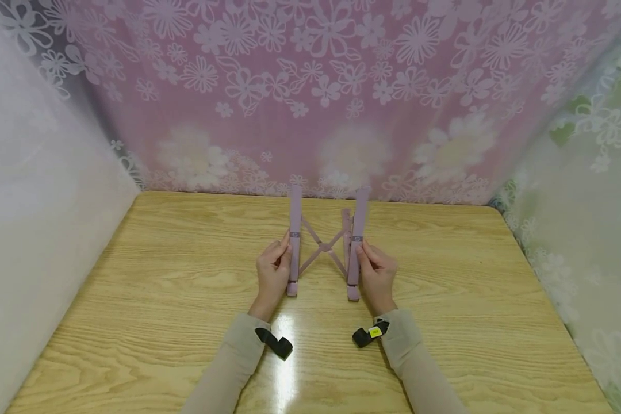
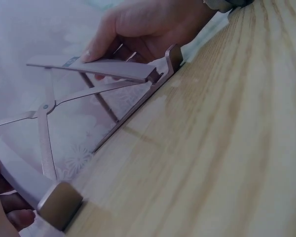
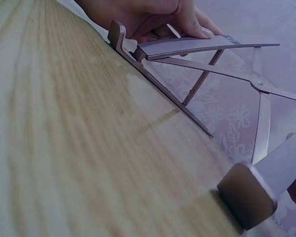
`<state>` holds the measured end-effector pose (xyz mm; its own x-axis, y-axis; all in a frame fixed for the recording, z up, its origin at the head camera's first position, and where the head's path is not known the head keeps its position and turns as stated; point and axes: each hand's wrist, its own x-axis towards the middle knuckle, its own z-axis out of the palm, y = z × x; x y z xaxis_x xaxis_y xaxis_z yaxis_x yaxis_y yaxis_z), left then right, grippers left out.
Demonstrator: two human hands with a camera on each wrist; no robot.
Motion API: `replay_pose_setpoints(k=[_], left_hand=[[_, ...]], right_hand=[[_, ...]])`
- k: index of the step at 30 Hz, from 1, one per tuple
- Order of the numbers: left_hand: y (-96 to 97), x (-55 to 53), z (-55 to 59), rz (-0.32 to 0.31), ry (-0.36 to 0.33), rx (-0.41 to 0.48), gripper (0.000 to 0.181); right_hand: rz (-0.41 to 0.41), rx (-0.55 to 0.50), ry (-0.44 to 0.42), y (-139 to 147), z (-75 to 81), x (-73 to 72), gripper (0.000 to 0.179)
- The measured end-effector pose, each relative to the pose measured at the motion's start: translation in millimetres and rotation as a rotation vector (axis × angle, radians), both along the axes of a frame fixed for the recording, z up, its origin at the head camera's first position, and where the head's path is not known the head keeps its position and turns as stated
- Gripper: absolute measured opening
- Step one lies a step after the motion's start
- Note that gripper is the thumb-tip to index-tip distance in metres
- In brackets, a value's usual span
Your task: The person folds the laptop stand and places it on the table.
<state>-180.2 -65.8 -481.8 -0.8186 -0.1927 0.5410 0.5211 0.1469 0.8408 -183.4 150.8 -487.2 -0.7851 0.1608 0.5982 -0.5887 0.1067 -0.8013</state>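
Observation:
A folding laptop stand [image 1: 325, 247] in mauve metal stands on the table, its two long arms spread apart and joined by an X-shaped brace. At the left arm, my left hand [image 1: 276, 269] pinches the bar between thumb and fingers at mid-length. My right hand [image 1: 379, 272] grips the right arm the same way, thumb on top near the grey logo pad [image 1: 357, 238]. From the left wrist view, the far arm [image 2: 113, 69] slopes up from its base rail, propped by a thin strut [image 2: 99, 98]. An upturned lip [image 3: 117, 35] ends the base rail in the right wrist view.
The wood-grain table [image 1: 150, 322] extends to both sides of the stand. Behind it hangs a pink flowered curtain [image 1: 269, 69], with pale sheets [image 1: 41, 184] at left and right. Black straps [image 1: 276, 343] hang from the cuffs.

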Motion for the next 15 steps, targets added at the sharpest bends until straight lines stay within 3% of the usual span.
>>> replay_pose_setpoints(k=[5,15], left_hand=[[2.4,1.7,-0.3,-0.04,-0.018,0.019,0.032],[4.8,3.3,0.0,-0.029,-0.029,0.013,0.032]], right_hand=[[0.002,0.01,-0.016,-1.0,2.0,1.0,0.026],[0.016,-0.004,-0.011,-3.3,1.9,-0.2,0.027]])
